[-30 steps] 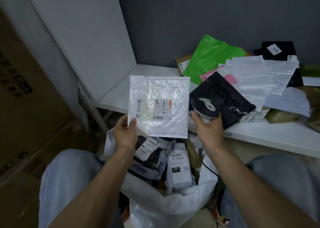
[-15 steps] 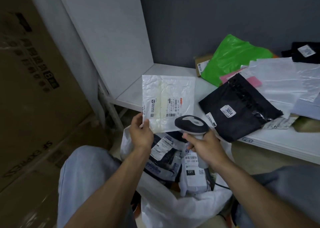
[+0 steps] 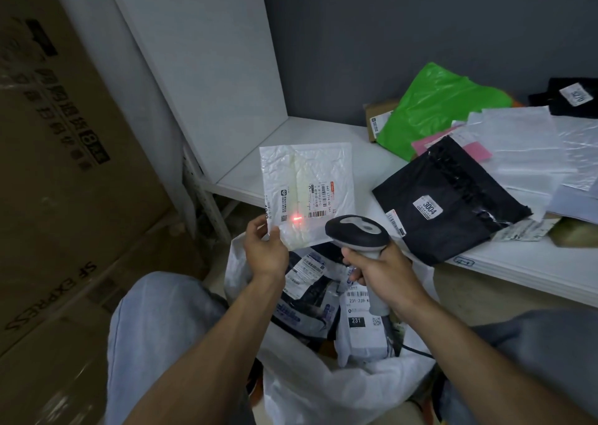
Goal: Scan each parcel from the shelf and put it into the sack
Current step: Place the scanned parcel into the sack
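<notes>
My left hand (image 3: 265, 250) grips the lower left corner of a white bubble mailer (image 3: 307, 191), held upright above the sack. A red scan light glows on the mailer just left of its barcode label. My right hand (image 3: 385, 272) holds a black and grey barcode scanner (image 3: 356, 232), its head pointed at the mailer. Below, between my knees, the open white sack (image 3: 323, 392) holds several labelled parcels. On the white shelf (image 3: 323, 133) lie a black parcel (image 3: 449, 198) marked 3004, a green bag (image 3: 437, 104) and several white mailers (image 3: 524, 146).
Large brown cartons (image 3: 64, 165) stand stacked at the left. The shelf's white side panel (image 3: 200, 68) rises behind the mailer. A small cardboard box (image 3: 377, 117) sits at the back of the shelf, and another black parcel (image 3: 572, 98) lies far right. The scanner's cable (image 3: 417, 352) trails over the sack.
The scanner has come up from beside the black parcel to point at the mailer, and a red scan light now shows on it. The mailer has lowered slightly.
</notes>
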